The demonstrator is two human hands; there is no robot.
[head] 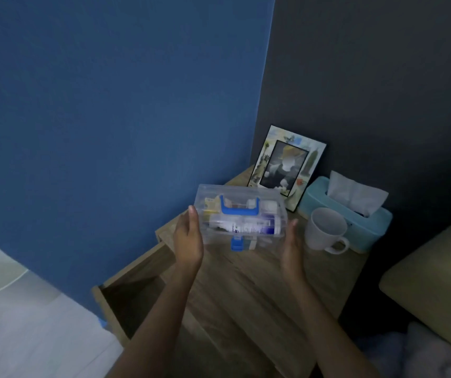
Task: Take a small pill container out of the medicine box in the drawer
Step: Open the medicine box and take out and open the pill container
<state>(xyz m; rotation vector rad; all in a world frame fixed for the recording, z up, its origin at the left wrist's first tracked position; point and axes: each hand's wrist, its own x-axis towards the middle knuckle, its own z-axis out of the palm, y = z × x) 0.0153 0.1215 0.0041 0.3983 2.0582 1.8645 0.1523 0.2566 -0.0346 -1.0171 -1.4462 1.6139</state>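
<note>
Head view, close, angled down over nightstand

A white mug sits beside a blue tissue box, near a picture frame.

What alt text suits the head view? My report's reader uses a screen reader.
Two bare hands, left hand and right hand, hold a clear medicine box with blue handle and latch above a wooden nightstand; its drawer stands open. Behind sit a white mug, tissue box and picture frame.
</note>
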